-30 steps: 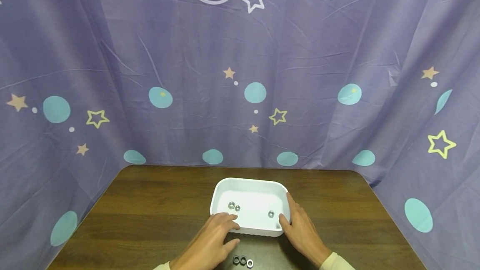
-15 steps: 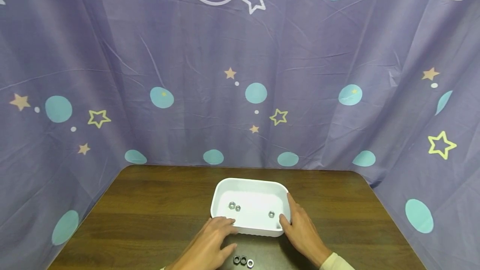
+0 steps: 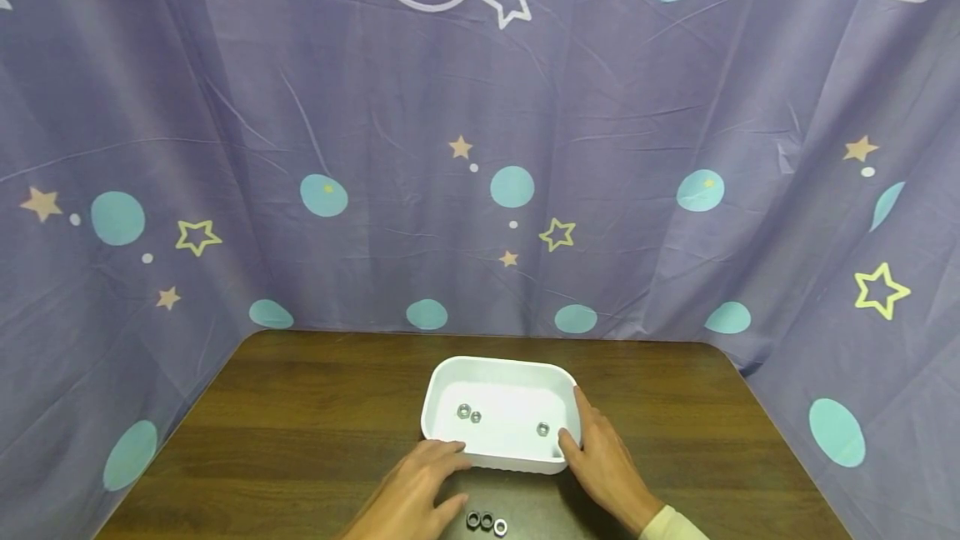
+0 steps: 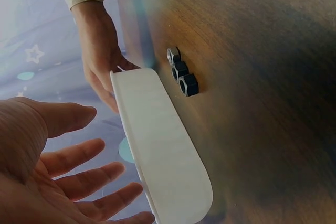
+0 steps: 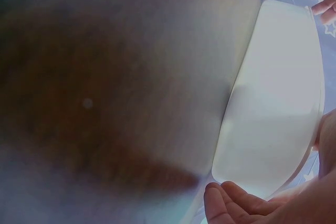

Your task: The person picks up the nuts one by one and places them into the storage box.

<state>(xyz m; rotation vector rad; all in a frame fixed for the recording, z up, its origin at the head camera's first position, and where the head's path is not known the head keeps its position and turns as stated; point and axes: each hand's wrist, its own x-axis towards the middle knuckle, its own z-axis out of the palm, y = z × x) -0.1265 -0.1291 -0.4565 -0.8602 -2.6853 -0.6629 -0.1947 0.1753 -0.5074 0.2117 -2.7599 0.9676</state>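
Observation:
A white plastic tray (image 3: pixel 502 462) stands on the wooden table. Inside it lie three silver hex nuts: a larger nut (image 3: pixel 463 412) beside a smaller nut (image 3: pixel 476 417) at the left, and one nut (image 3: pixel 543 429) at the right. My right hand (image 3: pixel 606 467) grips the tray's right side, thumb at the rim and fingers along the outer wall. Near the front left corner hovers my left hand (image 3: pixel 414 486), fingers spread and holding nothing; in the left wrist view the palm (image 4: pixel 21 166) looks empty. Whether its fingertips touch the rim I cannot tell.
In front of the tray, two black hex nuts, including a middle nut (image 3: pixel 487 521), and a silver nut (image 3: pixel 500 527) sit in a row on the brown table (image 3: pixel 300 423). A purple curtain (image 3: pixel 420 232) with stars and moons hangs behind and at both sides.
My left hand has drawn back a little toward me and to the left, away from the tray's inside. The right hand, tray and nuts stay where they were.

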